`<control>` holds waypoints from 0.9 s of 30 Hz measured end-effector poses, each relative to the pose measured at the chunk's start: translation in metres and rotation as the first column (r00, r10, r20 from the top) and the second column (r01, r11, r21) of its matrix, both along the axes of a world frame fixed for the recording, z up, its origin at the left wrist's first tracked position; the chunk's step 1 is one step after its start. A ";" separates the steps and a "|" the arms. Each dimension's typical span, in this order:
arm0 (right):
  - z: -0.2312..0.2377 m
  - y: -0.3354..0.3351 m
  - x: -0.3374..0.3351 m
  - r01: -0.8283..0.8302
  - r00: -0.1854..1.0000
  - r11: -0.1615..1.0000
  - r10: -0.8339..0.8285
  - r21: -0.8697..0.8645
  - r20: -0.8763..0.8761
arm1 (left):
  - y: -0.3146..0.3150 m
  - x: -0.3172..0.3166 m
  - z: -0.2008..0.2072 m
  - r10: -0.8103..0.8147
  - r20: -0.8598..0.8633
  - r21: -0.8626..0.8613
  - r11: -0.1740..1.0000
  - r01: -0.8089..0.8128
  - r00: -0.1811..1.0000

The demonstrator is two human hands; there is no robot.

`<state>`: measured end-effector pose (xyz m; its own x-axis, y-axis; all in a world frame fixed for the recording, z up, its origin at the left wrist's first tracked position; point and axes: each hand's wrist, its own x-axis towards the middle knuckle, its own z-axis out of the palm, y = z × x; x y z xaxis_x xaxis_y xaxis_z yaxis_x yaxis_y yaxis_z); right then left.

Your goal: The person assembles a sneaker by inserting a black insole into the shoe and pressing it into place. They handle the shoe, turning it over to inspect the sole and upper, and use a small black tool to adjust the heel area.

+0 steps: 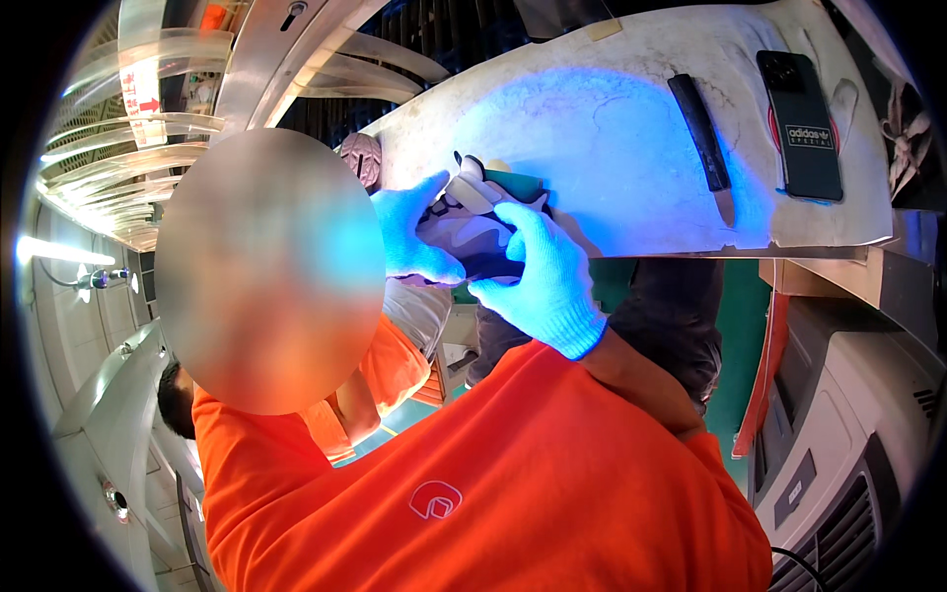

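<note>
The shoe (472,235), if that is what this soft, grey-patterned piece is, sits between the two gloved hands at the near edge of the worktop (631,212), toward its left end; whether it rests on the surface or is held just above cannot be told. The left hand (412,232) cups its left side, digits parted around it. The right hand (541,266) is half curled, forefinger over the upper side and thumb below, with the shoe between them.

It looks light, and the upper is probably cloth or something like it: pliant, easily creased, not likely to break. Textured gloves should keep it from slipping. The sides seem the best hold, pressed gently from left and right; the pale tongue (473,193) looks floppy and would give a poorer grip.

The tongue rises on the side away from the wearer, with a dark loop beside it, and the patterned part faces the wearer. The long axis seems to run roughly across, from hand to hand, perhaps a little slanted. Fingers cover both ends, so which way the toe points cannot be told.
</note>
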<state>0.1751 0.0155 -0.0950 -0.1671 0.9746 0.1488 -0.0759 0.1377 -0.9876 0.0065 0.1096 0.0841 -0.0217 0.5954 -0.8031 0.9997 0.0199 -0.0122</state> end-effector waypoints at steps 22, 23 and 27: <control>0.012 0.000 -0.005 0.019 0.987 0.999 -0.026 0.050 0.156 | 0.009 0.024 -0.001 -0.082 0.097 0.011 0.997 0.082 0.992; 0.017 -0.007 0.000 0.003 0.990 0.999 -0.009 0.046 0.140 | 0.006 0.004 0.009 0.036 0.215 -0.033 0.999 -0.029 0.976; -0.003 -0.032 0.012 -0.007 0.989 0.992 -0.012 -0.128 -0.147 | -0.016 -0.085 0.017 0.391 0.798 -0.321 0.920 -0.226 0.459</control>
<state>0.1866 -0.0167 -0.0976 -0.1502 0.9876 0.0453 -0.2215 0.0110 -0.9751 -0.0781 0.0931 0.1011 0.5453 0.5659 -0.6183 0.4646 0.4098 0.7849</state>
